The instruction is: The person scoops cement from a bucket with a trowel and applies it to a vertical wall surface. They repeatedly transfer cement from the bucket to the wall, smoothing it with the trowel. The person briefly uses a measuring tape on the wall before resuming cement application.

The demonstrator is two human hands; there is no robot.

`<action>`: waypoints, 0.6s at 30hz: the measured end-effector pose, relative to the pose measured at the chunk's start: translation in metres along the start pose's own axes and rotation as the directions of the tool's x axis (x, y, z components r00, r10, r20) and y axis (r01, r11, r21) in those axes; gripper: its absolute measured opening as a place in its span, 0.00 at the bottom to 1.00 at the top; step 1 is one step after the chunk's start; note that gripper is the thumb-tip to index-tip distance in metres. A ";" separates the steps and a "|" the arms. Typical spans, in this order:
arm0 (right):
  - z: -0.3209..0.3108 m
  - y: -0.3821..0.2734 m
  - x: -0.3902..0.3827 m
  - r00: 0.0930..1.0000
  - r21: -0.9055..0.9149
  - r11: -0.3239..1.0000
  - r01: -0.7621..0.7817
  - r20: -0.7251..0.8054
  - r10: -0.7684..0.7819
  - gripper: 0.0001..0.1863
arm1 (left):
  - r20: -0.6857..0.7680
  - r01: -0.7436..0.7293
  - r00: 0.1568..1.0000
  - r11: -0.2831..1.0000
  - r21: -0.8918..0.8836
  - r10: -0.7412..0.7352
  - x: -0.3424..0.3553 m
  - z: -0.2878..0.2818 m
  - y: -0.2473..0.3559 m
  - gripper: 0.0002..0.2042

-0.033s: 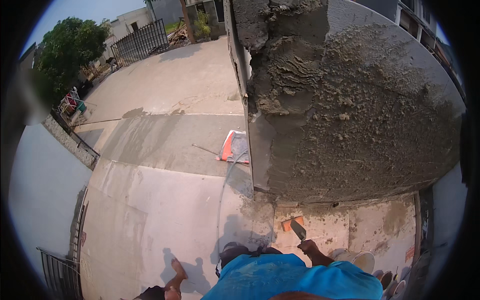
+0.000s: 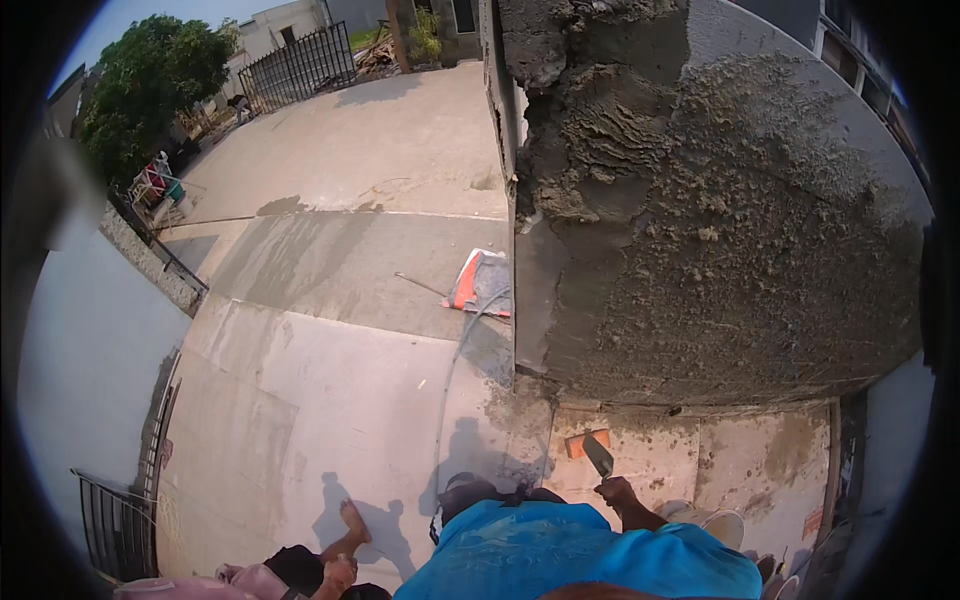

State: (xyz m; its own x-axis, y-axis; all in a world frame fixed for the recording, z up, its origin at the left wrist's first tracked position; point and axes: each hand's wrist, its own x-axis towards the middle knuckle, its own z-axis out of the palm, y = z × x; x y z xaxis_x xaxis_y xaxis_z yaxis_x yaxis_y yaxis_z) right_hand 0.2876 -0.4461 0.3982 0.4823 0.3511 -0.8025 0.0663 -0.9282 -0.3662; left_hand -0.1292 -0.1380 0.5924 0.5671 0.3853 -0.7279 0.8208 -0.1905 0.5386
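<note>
My right hand [image 2: 616, 491] is closed round the handle of a pointed trowel [image 2: 598, 456], held low beside my blue shirt, its blade turned away from me. Beyond the blade, a flat orange rectangular piece [image 2: 575, 447] lies on the floor, partly overlapped by the trowel in this view. My left hand does not show. In front and to the right stands a wall with rough, wet-looking mortar [image 2: 740, 240], thick and ridged near its left edge. The trowel is apart from the wall.
At lower left is another person in pink [image 2: 190, 588], one bare foot [image 2: 352, 520] on the paving. A hose [image 2: 445, 390] runs to a red-and-white bag [image 2: 480, 282] by the wall's edge. Buckets [image 2: 722, 527] stand at my right. A black gate [image 2: 115, 535] is far left.
The other person has come further into view at lower left, the pink clothing now showing. My view has shifted slightly. My right hand still grips the trowel in about the same place.
</note>
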 end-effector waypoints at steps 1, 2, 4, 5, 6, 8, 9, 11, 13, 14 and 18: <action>0.004 -0.005 0.007 1.000 -0.014 1.000 0.007 0.026 -0.007 0.14 | 0.006 0.017 1.000 0.999 -0.033 -0.017 -0.015 0.007 -0.004 0.24; 0.006 -0.009 0.013 0.999 -0.026 1.000 0.015 0.045 -0.014 0.14 | 0.022 0.033 0.999 0.998 -0.058 -0.032 -0.028 0.012 -0.010 0.24; 0.012 -0.017 0.015 0.996 0.121 0.991 0.062 0.058 -0.070 0.12 | 0.043 0.056 0.998 0.994 -0.096 -0.052 -0.055 0.025 -0.017 0.24; 0.008 -0.019 0.019 0.994 0.194 0.977 0.087 0.056 -0.099 0.12 | 0.049 0.057 0.997 0.992 -0.115 -0.052 -0.062 0.032 -0.017 0.25; 0.004 -0.024 0.026 0.990 0.266 0.958 0.108 0.055 -0.127 0.13 | 0.064 0.064 0.996 0.989 -0.130 -0.056 -0.076 0.038 -0.019 0.25; 0.000 -0.006 0.027 0.955 0.189 0.949 0.254 0.108 -0.277 0.11 | 0.134 0.068 0.990 0.984 -0.167 -0.046 -0.094 0.053 -0.021 0.25; -0.009 -0.006 0.026 0.933 0.171 0.937 0.303 0.144 -0.329 0.10 | 0.149 0.074 0.988 0.975 -0.211 -0.043 -0.106 0.064 -0.021 0.25; -0.024 -0.022 0.010 0.926 0.227 0.933 0.281 0.192 -0.326 0.10 | 0.190 0.052 0.982 0.974 -0.219 -0.010 -0.116 0.069 -0.018 0.26; -0.031 -0.049 -0.018 0.915 0.274 0.932 0.236 0.262 -0.308 0.10 | 0.210 0.061 0.978 0.965 -0.255 -0.006 -0.135 0.083 -0.013 0.26; -0.036 -0.063 -0.033 0.907 0.285 0.934 0.217 0.294 -0.301 0.10 | 0.222 0.072 0.975 0.958 -0.276 -0.009 -0.143 0.090 -0.009 0.26; -0.059 -0.113 -0.071 0.865 0.253 0.943 0.218 0.397 -0.306 0.11 | 0.283 0.106 0.959 0.955 -0.276 -0.025 -0.157 0.108 -0.002 0.27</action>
State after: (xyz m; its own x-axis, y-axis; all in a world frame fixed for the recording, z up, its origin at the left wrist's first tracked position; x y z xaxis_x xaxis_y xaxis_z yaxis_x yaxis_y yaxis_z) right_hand 0.2975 -0.3734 0.5238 0.0504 0.6370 -0.7692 -0.0537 -0.7673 -0.6390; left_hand -0.2124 -0.2952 0.6599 0.5428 0.1182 -0.8315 0.8254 0.1080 0.5541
